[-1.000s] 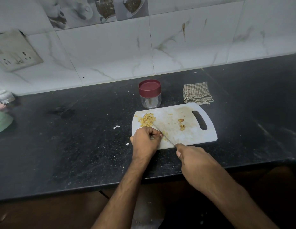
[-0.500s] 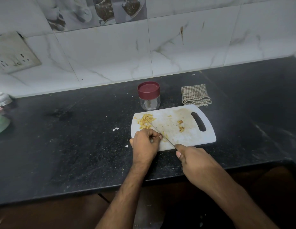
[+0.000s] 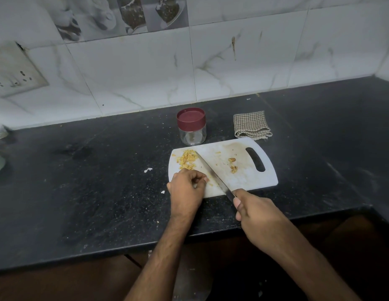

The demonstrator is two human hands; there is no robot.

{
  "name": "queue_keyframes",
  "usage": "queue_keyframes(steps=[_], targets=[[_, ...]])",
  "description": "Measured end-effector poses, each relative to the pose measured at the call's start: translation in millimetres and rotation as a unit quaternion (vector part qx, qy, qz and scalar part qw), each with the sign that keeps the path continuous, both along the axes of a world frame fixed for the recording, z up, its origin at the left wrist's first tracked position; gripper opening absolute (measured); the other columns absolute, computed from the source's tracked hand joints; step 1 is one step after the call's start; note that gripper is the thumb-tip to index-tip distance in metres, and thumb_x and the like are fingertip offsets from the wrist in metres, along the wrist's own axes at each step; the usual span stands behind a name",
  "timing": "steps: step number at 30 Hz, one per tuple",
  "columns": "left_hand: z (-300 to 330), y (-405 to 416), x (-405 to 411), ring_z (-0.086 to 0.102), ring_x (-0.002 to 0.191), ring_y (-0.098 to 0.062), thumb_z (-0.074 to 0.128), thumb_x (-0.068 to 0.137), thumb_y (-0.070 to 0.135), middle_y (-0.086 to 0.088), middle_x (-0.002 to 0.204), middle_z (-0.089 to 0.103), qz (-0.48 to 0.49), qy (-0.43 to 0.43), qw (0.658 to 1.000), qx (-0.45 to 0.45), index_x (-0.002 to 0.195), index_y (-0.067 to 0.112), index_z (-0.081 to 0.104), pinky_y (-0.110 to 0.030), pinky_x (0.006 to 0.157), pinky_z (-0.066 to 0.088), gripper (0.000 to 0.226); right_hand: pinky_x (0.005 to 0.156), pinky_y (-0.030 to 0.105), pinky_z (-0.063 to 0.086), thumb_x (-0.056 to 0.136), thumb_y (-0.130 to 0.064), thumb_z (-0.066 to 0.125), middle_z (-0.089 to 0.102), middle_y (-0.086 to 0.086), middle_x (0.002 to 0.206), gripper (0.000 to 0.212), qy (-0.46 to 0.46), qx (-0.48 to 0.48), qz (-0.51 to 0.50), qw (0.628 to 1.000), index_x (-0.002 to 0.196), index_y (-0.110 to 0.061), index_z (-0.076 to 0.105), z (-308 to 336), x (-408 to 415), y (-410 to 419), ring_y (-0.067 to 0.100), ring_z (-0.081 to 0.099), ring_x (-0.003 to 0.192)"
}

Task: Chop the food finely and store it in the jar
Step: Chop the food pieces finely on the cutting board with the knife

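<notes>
Right hand (image 3: 257,210) has its fingers wrapped round the handle of the knife (image 3: 213,173), whose blade lies slantwise across the white cutting board (image 3: 243,180), tip at the pile of chopped yellow food (image 3: 187,159). Left hand (image 3: 187,189) rests on the board's near left corner, fingers curled with tips together just beside the blade; whether they pinch a piece cannot be told. The red-lidded jar (image 3: 191,127) stands closed beyond those fingers, just behind the board; two small pieces (image 3: 232,164) lie right of the blade.
</notes>
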State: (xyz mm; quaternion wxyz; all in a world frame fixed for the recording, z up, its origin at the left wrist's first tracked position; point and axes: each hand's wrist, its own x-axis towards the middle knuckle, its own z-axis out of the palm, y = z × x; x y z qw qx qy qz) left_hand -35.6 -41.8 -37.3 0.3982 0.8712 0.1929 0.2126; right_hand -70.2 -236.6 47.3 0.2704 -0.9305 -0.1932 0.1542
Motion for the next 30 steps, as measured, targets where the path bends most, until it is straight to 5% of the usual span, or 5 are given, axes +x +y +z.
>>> queue_keyframes(steps=[24,30], targets=[[4,4,0,0.063,0.082,-0.011,0.079,0.084,0.022,0.019,0.079,0.065,-0.026,0.010,0.999,-0.019,0.063,0.044,0.063,-0.053,0.091,0.052,0.035,0.073,0.042,0.059,0.109,-0.032,0.029,0.061,-0.002,0.091,0.021,0.025,-0.036,0.005,0.999,0.110,-0.024,0.049,5,-6,11,0.013,0.062,0.080],[6,3,-1,0.064,0.081,-0.007,0.078,0.085,0.022,0.021,0.078,0.065,-0.029,0.017,0.999,-0.015,0.073,0.031,0.073,-0.050,0.094,0.051,0.016,0.075,0.044,0.060,0.108,-0.023,0.033,0.058,-0.002,0.093,0.015,0.038,-0.044,0.005,0.998,0.112,-0.023,0.047,7,-8,17,0.015,0.061,0.081]])
